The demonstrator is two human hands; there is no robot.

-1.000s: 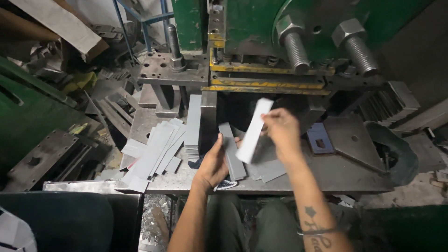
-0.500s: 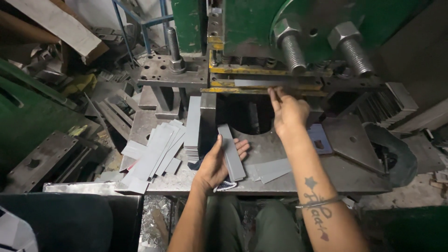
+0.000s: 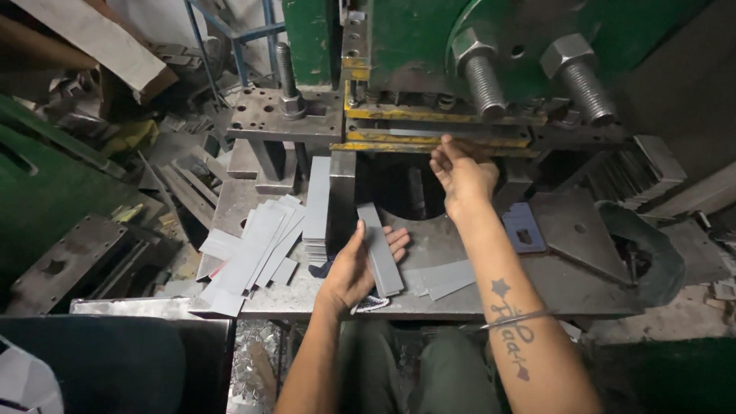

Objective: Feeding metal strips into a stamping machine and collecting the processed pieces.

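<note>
Head view looked down on a green press (image 3: 429, 46) whose steel bed (image 3: 575, 276) carried the work. Judged from how things lay, the job was midway: a tall neat stack of grey strips (image 3: 317, 201) stood upright-piled at the left of the die opening, a loose fan of more strips (image 3: 253, 257) sprawled beside it, and a few flat pieces (image 3: 445, 277) lay near the front edge, so plenty of stock remained to be fed.

One strip (image 3: 418, 133) sat in the yellow-edged die slot (image 3: 437, 144), and the right hand (image 3: 462, 172) was up against it, fingertips pressed together on the strip's near edge. The left hand (image 3: 359, 268) rested low on the bed, fingers curled loosely under a second strip (image 3: 381, 249) lying across the palm, thumb along its left side.

Against the frame a second earlier, the right hand had left the middle of the bed, where it pinched a pale strip in the air, and that strip had gone into the slot. The left hand and its strip had barely shifted.
</note>
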